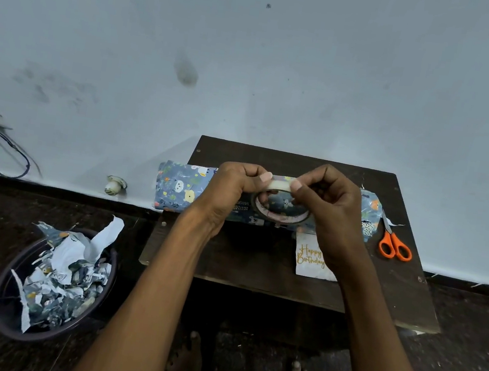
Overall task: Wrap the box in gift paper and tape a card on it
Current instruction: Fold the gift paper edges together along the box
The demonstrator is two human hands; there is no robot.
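Box [180, 187], already covered in blue animal-print gift paper [368, 213], lying lengthwise across the far half of the small dark table [256, 269], middle of the frame, its left end overhanging the table edge. Kept flat and close to the wall, probably so both hands stay free above it. Tape roll [279, 204] held up just over the box, roughly centre frame, ring tilted toward the camera. Left hand [230, 191] curled round the roll's left side, thumb and fingertip pinching at the top rim. Right hand [327, 209] gripping the right side, thumb and forefinger pinching the same top stretch of tape, seemingly to find or peel the loose end. Held high and near eye line most likely to make the clear tape edge easier to spot. Card [310, 259] reading "Happy Birthday" waiting face up on the table, lower right of the box, partly hidden under the right wrist, within easy reach for taping next. Orange-handled scissors [394, 242] parked at the right edge of the table, beside the box's right end, ready for cutting a strip. Dark bowl [7, 318] of paper offcuts on the floor, lower left of the frame, out of the working area.
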